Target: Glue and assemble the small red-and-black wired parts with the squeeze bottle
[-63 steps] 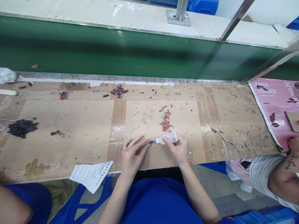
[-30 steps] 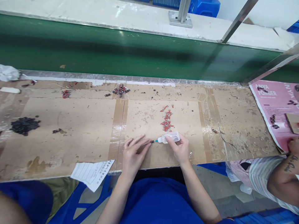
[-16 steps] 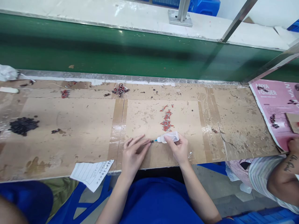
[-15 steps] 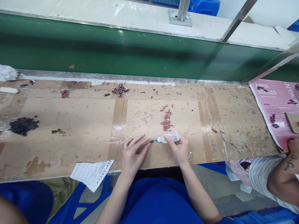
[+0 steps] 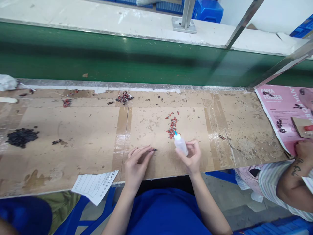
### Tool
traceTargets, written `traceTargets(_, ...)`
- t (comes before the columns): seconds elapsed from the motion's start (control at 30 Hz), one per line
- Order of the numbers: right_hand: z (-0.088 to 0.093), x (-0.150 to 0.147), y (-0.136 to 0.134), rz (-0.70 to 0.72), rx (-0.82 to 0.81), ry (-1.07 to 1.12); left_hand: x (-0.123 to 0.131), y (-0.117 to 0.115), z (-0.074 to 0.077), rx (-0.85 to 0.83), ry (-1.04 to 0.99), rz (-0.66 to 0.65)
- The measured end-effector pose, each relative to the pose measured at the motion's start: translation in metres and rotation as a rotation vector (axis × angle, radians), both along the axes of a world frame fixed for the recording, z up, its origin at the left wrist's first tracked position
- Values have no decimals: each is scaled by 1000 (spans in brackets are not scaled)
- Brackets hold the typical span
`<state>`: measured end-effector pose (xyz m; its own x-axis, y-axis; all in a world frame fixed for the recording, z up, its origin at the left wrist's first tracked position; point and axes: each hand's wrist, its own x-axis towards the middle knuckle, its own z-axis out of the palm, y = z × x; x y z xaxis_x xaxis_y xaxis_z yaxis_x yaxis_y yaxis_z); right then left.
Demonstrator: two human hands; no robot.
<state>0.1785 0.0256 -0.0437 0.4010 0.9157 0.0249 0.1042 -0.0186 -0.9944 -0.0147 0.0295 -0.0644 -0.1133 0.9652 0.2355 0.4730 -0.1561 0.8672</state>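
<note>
My left hand (image 5: 137, 161) rests on the cardboard worktop (image 5: 102, 127), its fingertips pinching a small black part (image 5: 155, 149). Held in my right hand (image 5: 194, 159) is a translucent squeeze bottle (image 5: 181, 145) with a blue-green nozzle. The bottle tilts up to the left, and its tip is apart from the black part. Just beyond the nozzle lies a cluster of small red pieces (image 5: 173, 122) with shiny ends. The far end of the black part is visible; the rest is hidden under my fingers.
A heap of black pieces (image 5: 22, 137) lies at the left, and a red-and-black pile (image 5: 124, 97) near the back edge. A paper sheet (image 5: 95, 186) overhangs the front edge. At right, a co-worker's arm (image 5: 293, 176) rests by a pink poster (image 5: 276, 109).
My right hand has drawn the bottle back from the black part and turned its nozzle upward. The left hand keeps its pinch. The whole view has shifted slightly.
</note>
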Motion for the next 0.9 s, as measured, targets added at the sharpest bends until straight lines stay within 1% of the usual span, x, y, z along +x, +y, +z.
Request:
traceTargets(0.1,0,-9,-3,257,51,-129,-1,-2,2,-91,-217,147)
traceTargets(0.13,0,-12,-3,321,62,-180,-2,-2,2,-113,-281,196)
traceTargets(0.2,-2,-15,-5,392,79,-276,-4,-3,2,-142,-376,262)
traceTargets(0.27,-2,-12,-7,411,97,-347,-7,-3,2,-179,-429,278)
traceTargets(0.33,0,-1,-10,441,119,-395,-8,-3,4,-214,-460,274)
traceTargets(0.4,5,15,-11,528,119,-418,-8,-2,10,-234,-488,270)
traceTargets(0.47,12,34,-7,640,84,-383,-6,-1,16,-251,-516,258)
traceTargets(0.5,15,42,-4,667,52,-354,-5,0,19,-264,-528,249)
traceTargets(0.53,17,48,2,656,12,-337,-4,0,22,-278,-542,241)
traceTargets(0.6,18,53,14,537,-80,-357,-2,1,26,-302,-569,228)
traceTargets(0.67,15,48,27,399,-156,-423,-1,2,28,-315,-587,220)
traceTargets(0.7,13,43,33,361,-182,-463,-1,1,29,-318,-592,217)
traceTargets(0.8,6,28,43,360,-225,-624,1,0,33,-312,-602,198)
traceTargets(0.9,-1,22,43,399,-199,-835,3,-2,42,-293,-596,171)
